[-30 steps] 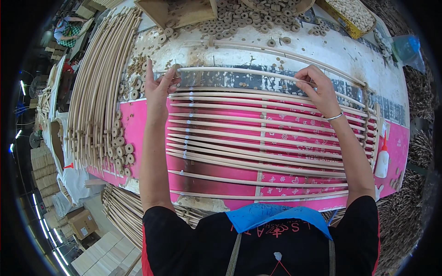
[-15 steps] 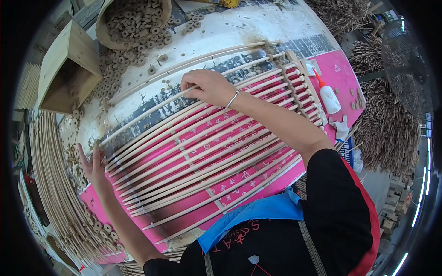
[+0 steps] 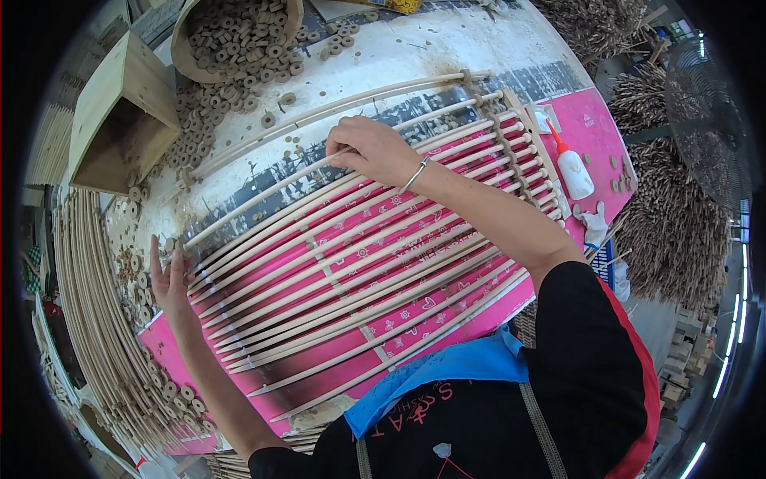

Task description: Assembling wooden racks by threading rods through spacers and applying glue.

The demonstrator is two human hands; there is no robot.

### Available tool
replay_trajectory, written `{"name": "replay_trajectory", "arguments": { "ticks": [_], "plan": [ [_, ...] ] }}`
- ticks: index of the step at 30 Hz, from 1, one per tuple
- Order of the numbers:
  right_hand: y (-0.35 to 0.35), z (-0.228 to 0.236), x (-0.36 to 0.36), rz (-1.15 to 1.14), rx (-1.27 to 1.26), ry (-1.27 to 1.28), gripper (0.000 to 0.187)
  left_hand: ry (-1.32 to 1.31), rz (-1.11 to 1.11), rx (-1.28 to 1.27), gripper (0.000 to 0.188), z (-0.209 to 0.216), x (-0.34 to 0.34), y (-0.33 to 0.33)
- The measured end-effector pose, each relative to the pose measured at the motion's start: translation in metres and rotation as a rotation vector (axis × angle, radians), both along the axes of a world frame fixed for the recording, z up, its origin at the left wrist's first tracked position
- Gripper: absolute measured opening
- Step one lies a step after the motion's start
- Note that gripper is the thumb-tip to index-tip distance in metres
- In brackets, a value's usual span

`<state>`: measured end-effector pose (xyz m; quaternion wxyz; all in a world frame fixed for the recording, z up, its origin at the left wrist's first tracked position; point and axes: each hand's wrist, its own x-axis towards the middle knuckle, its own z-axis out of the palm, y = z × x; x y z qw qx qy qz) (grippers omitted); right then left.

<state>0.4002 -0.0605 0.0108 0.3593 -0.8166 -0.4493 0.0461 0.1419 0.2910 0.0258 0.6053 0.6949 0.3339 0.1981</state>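
Observation:
My right hand (image 3: 369, 150) is closed round a thin, pale wooden rod (image 3: 263, 196), holding it near its middle. The rod slants down to the left, above a row of similar rods (image 3: 351, 239) spread side by side on a pink sheet. At its left tip, my left hand (image 3: 173, 283) pinches what looks like a small brown wooden ring (image 3: 170, 244) between its fingertips. The right ends of the rods pass through a strip of brown rings (image 3: 511, 152) beside a wooden strip (image 3: 531, 136). Another long rod (image 3: 319, 110) lies farther back.
A tipped round container (image 3: 215, 68) spills brown rings (image 3: 211, 112) at the back left, next to an open wooden box (image 3: 124, 120). Bundled rods (image 3: 88, 295) stand at the left. A white glue bottle (image 3: 574, 172) and a white glove (image 3: 591, 223) lie at the right.
Both hands have shifted slightly to the right, and the held rod's left tip has moved a little right with them. The other rods lie as before.

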Motion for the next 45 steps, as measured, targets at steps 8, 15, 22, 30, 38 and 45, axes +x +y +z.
{"name": "replay_trajectory", "arguments": {
  "ticks": [8, 15, 22, 30, 38, 45],
  "plan": [
    [0.009, -0.008, 0.001, 0.024, 0.043, 0.039, 0.013, 0.115, -0.028, 0.33, 0.042, -0.005, -0.029, 0.043],
    [-0.008, 0.0, 0.013, 0.039, 0.03, 0.111, 0.014, 0.162, -0.379, 1.034, 0.063, 0.023, 0.005, 0.019],
    [0.001, -0.002, 0.006, 0.066, 0.025, 0.229, 0.013, 0.289, -0.361, 0.971, 0.045, 0.023, -0.002, 0.019],
    [0.002, 0.014, 0.006, 0.014, -0.104, 0.031, 0.014, 0.237, -0.343, 0.973, 0.041, 0.011, 0.006, 0.018],
    [0.002, -0.001, 0.012, 0.052, -0.097, -0.005, 0.018, 0.243, -0.332, 0.941, 0.041, 0.009, 0.007, 0.014],
    [0.01, 0.006, 0.001, 0.018, -0.083, 0.085, 0.014, 0.228, -0.319, 1.032, 0.041, 0.004, 0.007, 0.013]
  ]
}}
